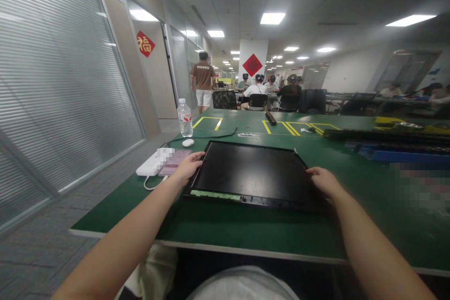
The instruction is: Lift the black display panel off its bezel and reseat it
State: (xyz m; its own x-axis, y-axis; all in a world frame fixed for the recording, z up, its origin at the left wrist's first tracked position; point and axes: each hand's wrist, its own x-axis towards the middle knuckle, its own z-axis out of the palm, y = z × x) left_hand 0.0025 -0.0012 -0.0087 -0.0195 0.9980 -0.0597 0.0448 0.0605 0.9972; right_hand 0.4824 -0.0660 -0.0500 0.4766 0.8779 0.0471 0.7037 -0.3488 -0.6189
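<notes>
A black LCD screen panel (251, 171) lies face up over the green table, and its dark frame shows along the edges. A green strip (216, 195) runs along the left part of its near edge. My left hand (189, 168) is closed on the panel's left edge, thumb and fingers at the rim. On the opposite side my right hand (324, 181) pinches the right edge; its lower fingers are partly hidden. Whether the panel is lifted slightly or rests on the table, I cannot tell.
Left on the green table (116, 213) are a white power strip (149, 163), a phone (177, 161), a white oval case (188, 142) and a water bottle (184, 119). Dark long strips (383, 136) and a blue piece (404, 154) lie right. People sit beyond; one person (203, 77) stands.
</notes>
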